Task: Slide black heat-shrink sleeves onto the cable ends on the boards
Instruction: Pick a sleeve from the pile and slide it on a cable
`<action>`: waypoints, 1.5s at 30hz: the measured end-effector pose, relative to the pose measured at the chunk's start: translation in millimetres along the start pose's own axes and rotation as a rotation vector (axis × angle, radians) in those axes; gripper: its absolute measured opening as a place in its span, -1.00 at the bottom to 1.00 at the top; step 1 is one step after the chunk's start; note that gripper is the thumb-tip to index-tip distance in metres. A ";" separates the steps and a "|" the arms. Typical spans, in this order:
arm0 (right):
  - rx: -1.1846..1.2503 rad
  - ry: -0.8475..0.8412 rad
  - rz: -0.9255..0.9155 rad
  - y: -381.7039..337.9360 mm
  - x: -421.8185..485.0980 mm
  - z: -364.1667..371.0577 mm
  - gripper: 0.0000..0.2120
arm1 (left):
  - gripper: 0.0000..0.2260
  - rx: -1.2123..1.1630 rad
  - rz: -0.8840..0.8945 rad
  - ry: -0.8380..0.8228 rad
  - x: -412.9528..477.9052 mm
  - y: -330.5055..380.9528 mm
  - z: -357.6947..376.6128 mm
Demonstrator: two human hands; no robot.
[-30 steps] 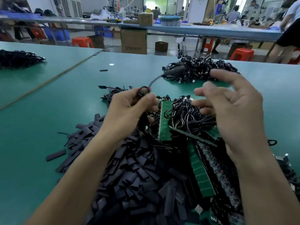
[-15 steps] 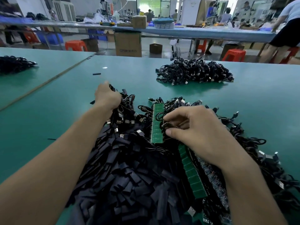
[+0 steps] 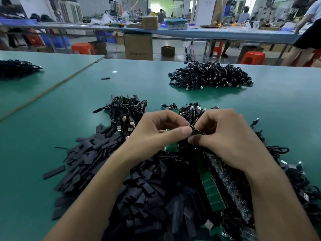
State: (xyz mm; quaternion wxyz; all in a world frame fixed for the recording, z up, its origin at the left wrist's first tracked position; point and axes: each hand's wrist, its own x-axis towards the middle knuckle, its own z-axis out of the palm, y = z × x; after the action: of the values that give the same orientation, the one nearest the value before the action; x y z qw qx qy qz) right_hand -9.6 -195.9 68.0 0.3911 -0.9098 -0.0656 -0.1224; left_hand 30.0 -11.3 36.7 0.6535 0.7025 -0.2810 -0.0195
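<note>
While the left hand and right hand, fingers curled, pinch one small black piece mid-frame, two cable heaps lie upper-left and upper-right, and the cardboard box print is illegible.

Even, bright overhead light, soft shadows, blurred background, wide-angle bending at the edges.

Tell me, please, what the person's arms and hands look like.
Both the left hand and the right hand are bare: no gloves, rings or finger cots show. The left forearm and right forearm are uncovered down to the frame edge, with no sleeve, watch or wristband in view.
</note>
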 end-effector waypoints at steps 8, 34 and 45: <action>0.067 -0.089 -0.021 3.3 1.3 -2.7 -0.79 | -0.92 0.016 0.041 -0.031 3.6 -17.0 10.1; 0.036 -0.171 -0.037 -0.4 -0.9 -8.7 -0.78 | -0.79 -0.586 -0.091 -0.070 21.4 -24.3 -2.3; -0.157 -0.457 0.045 -18.9 -7.3 -3.7 -0.87 | -0.86 0.185 0.503 0.745 0.6 17.7 -21.6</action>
State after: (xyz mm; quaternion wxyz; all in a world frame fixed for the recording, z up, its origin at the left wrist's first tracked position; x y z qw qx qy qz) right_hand -21.3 -185.7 81.6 0.2968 -0.9427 -0.1226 0.0906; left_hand 32.5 8.3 56.5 0.6291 0.6269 -0.1894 0.4187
